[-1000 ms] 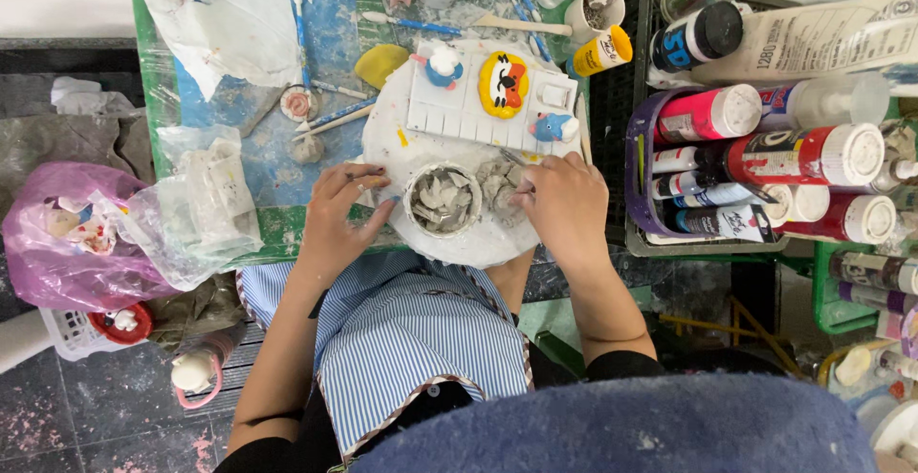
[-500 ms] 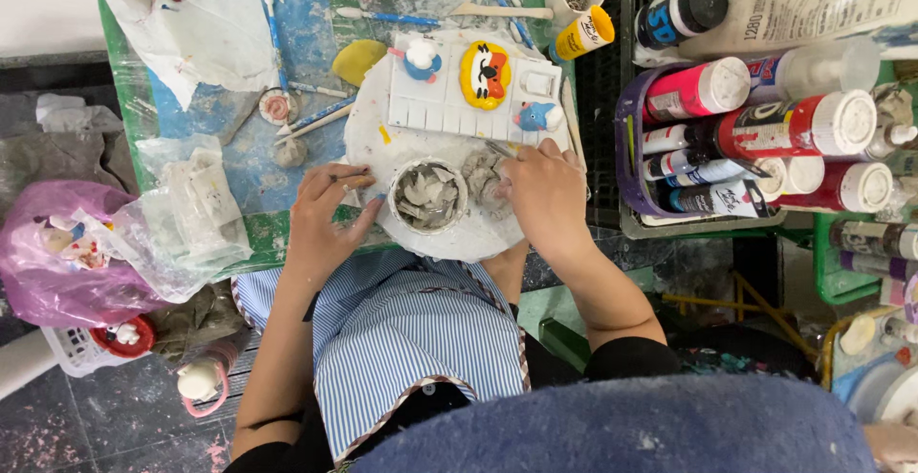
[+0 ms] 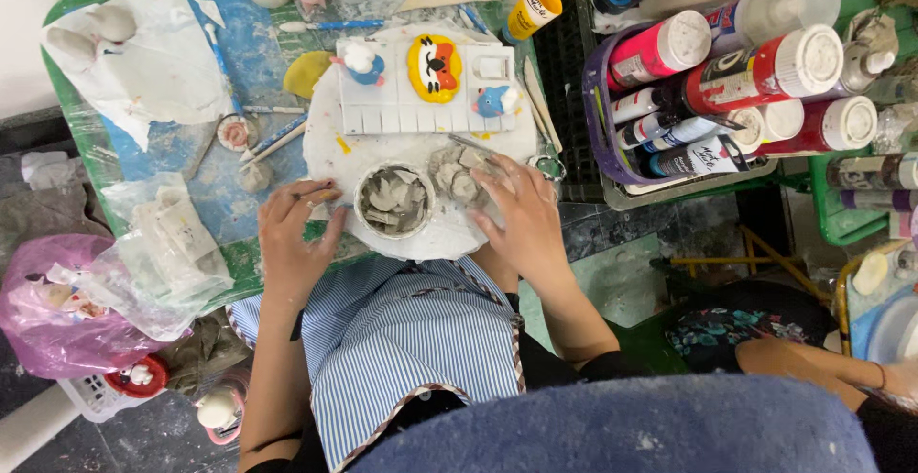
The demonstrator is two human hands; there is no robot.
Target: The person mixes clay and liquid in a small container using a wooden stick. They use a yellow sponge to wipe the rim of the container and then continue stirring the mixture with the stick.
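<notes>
Left hand (image 3: pixel 295 232) rested with loosely curled fingers against the rim of a small round cup of grey clay lumps (image 3: pixel 393 201), gripping nothing. Right hand (image 3: pixel 517 211) lay flat, fingers spread, pressing a grey clay mound (image 3: pixel 455 174) just beside that cup. Both sat on a round white board (image 3: pixel 421 143) before a white painted tray (image 3: pixel 429 90).

Round cup (image 3: pixel 393 201) of grey clay pieces upright on white board (image 3: pixel 421 239); grey clay lump (image 3: pixel 457 173) beside it.
</notes>
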